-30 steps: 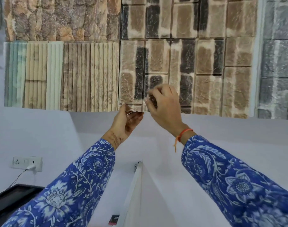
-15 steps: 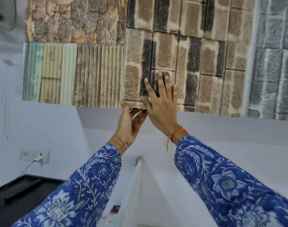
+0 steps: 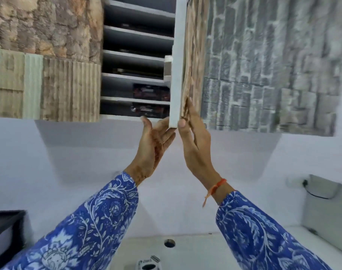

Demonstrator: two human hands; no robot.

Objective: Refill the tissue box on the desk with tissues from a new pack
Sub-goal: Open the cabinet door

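Cabinet door (image 3: pixel 177 61): it stands open and is seen edge-on, with a white inner face and a stone-pattern front. It hangs between the open cabinet and the grey brick-pattern panel (image 3: pixel 263 65).
Right hand (image 3: pixel 193 145): it is raised to the lower corner of the door. The thumb lies on the white edge and the fingers (image 3: pixel 189 106) lie flat on the patterned front, so the grip is narrow and it holds the door corner.
Left hand (image 3: pixel 152 147): it is raised just under the bottom of the cabinet, palm turned to the door. The fingers are spread and loose; the grip is wide and holds nothing. The fingertips reach the lower edge of the door, but I cannot tell if they touch it.
Cabinet (image 3: pixel 137 61): it is mounted on the wall, with several grey shelves one above another.
Dark packs (image 3: pixel 150 91): on the two lowest shelves lie dark packs with red and white print, one on each shelf. The print is blurred, so I cannot tell if these are the tissue packs.
Tissue box: it does not show in this view, so I cannot tell where it is.
Sleeves (image 3: pixel 100 221): both arms wear blue cloth with a white flower pattern. The right wrist has an orange thread (image 3: pixel 215 189).
Worktop (image 3: pixel 185 250): it is white and lies at the bottom of the view, with a round cable hole (image 3: pixel 169 243).
Left panels (image 3: pixel 45 55): stone and ribbed wood patterns cover the cabinet front to the left of the opening.
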